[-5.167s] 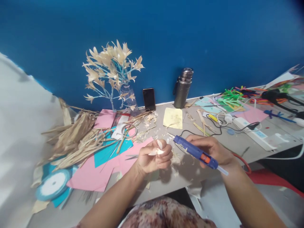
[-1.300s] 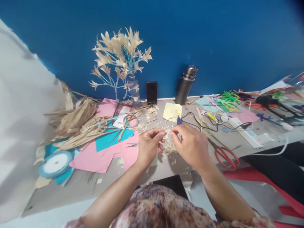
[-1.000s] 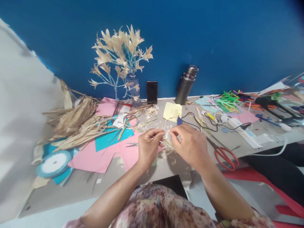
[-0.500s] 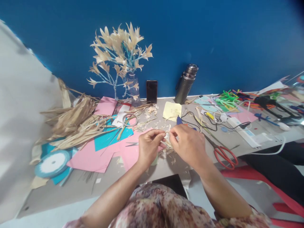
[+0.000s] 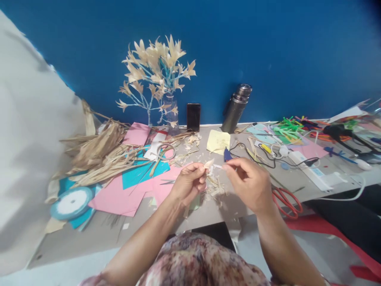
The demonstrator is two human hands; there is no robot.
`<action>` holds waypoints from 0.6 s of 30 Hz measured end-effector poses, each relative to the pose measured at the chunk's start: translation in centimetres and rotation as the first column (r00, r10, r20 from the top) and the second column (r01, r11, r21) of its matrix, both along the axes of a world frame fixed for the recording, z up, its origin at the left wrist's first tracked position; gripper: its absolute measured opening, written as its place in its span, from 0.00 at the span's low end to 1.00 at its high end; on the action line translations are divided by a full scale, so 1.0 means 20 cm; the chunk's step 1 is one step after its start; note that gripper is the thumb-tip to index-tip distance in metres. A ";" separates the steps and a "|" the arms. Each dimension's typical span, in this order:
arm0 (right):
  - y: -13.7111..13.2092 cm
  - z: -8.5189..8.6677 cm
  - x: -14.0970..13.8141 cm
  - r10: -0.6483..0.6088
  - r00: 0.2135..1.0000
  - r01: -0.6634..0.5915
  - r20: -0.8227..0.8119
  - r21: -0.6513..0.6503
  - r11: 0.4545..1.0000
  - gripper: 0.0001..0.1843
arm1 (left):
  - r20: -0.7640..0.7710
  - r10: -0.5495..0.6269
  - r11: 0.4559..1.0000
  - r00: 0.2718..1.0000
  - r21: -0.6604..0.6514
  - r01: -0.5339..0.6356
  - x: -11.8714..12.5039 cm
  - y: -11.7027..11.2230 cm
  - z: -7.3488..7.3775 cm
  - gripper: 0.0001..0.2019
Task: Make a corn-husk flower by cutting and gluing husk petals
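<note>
Between the thumb and fingers of my left hand [image 5: 192, 180] is a small cream husk petal [image 5: 209, 163], its pointed end facing away from me. A short distance to the right, my right hand [image 5: 250, 180] pinches the end of a thin white strip [image 5: 218, 166] that reaches toward the petal; whether the two touch I cannot tell. Just beyond my right fingers lies a blue glue gun [image 5: 227, 155], partly hidden by them, its nozzle near a yellow paper square [image 5: 218, 142]. Husk scraps [image 5: 216, 187] are scattered on the table below my hands.
At the back stand cream flowers [image 5: 160, 59] in a clear bottle [image 5: 172, 111], a phone [image 5: 193, 117] and a flask [image 5: 238, 107]. Dried husks [image 5: 98, 151], pink paper [image 5: 117, 196] and a ribbon spool [image 5: 71, 201] lie left. Red-handled scissors [image 5: 287, 202] and a power strip [image 5: 312, 171] are right.
My hands have drawn apart, the right one moving rightward with the white strip now stretched out from its fingers. The petal in my left hand has come into clear sight.
</note>
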State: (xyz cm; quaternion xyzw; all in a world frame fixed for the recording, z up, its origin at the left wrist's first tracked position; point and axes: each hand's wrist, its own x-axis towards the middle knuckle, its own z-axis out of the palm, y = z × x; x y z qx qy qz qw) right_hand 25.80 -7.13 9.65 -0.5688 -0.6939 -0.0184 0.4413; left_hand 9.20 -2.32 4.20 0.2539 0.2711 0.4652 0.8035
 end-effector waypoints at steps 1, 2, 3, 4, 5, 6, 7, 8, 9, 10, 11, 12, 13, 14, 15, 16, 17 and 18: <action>0.00 -0.01 0.01 0.004 1.000 -0.004 -0.020 -0.012 1.000 0.06 | 0.063 -0.029 0.999 0.998 -0.024 0.030 -0.01 0.00 0.00 0.16; -0.01 -0.02 0.01 0.024 0.999 -0.026 -0.043 -0.036 0.999 0.06 | 0.112 -0.053 0.998 0.992 -0.040 0.058 -0.01 0.00 -0.01 0.16; -0.01 -0.03 0.00 0.056 0.996 -0.061 -0.073 -0.068 0.996 0.05 | 0.144 -0.074 0.995 0.987 -0.049 0.082 -0.01 -0.01 -0.01 0.16; -0.01 -0.04 -0.01 0.095 0.990 -0.106 -0.107 -0.098 0.990 0.04 | 0.162 -0.087 0.994 0.983 -0.054 0.097 -0.01 -0.01 -0.01 0.15; -0.01 -0.05 -0.03 0.131 0.981 -0.149 -0.142 -0.120 0.982 0.03 | 0.171 -0.092 0.993 0.981 -0.057 0.103 -0.01 -0.01 -0.02 0.15; -0.02 -0.06 -0.04 0.159 0.972 -0.183 -0.173 -0.129 0.975 0.02 | 0.175 -0.094 0.993 0.980 -0.058 0.106 -0.01 -0.02 -0.02 0.14; -0.02 -0.07 -0.06 0.180 0.964 -0.207 -0.198 -0.126 0.970 0.02 | 0.178 -0.097 0.992 0.979 -0.059 0.109 -0.01 -0.02 -0.03 0.14; -0.02 -0.07 -0.08 0.195 0.956 -0.224 -0.218 -0.115 0.968 0.02 | 0.183 -0.100 0.992 0.978 -0.058 0.112 -0.01 -0.02 -0.03 0.14; -0.01 -0.07 -0.09 0.206 0.950 -0.235 -0.233 -0.101 0.967 0.03 | 0.188 -0.105 0.992 0.976 -0.054 0.117 -0.01 -0.02 -0.03 0.14; -0.01 -0.07 -0.10 0.220 0.944 -0.247 -0.245 -0.085 0.965 0.03 | 0.195 -0.112 0.991 0.974 -0.048 0.124 -0.01 -0.03 -0.04 0.14; -0.01 -0.07 -0.11 0.235 0.938 -0.261 -0.256 -0.072 0.962 0.03 | 0.201 -0.123 0.990 0.972 -0.042 0.134 -0.02 -0.03 -0.04 0.15; -0.01 -0.07 -0.11 0.256 0.929 -0.281 -0.267 -0.061 0.958 0.03 | 0.204 -0.136 0.989 0.969 -0.034 0.146 -0.02 -0.03 -0.04 0.15; -0.01 -0.07 -0.11 0.278 0.919 -0.303 -0.279 -0.051 0.952 0.03 | 0.204 -0.154 0.986 0.967 -0.026 0.162 -0.02 -0.03 -0.04 0.15; -0.01 -0.07 -0.11 0.300 0.909 -0.325 -0.290 -0.040 0.945 0.04 | 0.200 -0.175 0.983 0.964 -0.016 0.182 -0.03 -0.04 -0.04 0.15; -0.01 -0.06 -0.10 0.326 0.897 -0.350 -0.299 -0.030 0.936 0.04 | 0.193 -0.201 0.979 0.960 -0.006 0.206 -0.03 -0.04 -0.04 0.15; -0.01 -0.06 -0.10 0.350 0.886 -0.374 -0.304 -0.021 0.927 0.05 | 0.187 -0.229 0.973 0.955 0.005 0.232 -0.04 -0.04 -0.05 0.14; -0.01 -0.06 -0.09 0.374 0.876 -0.398 -0.305 -0.018 0.917 0.05 | 0.184 -0.259 0.965 0.948 0.014 0.261 -0.04 -0.03 -0.05 0.13; -0.01 -0.06 -0.09 0.396 0.867 -0.421 -0.303 -0.018 0.907 0.06 | 0.184 -0.287 0.957 0.940 0.023 0.288 -0.05 -0.03 -0.06 0.13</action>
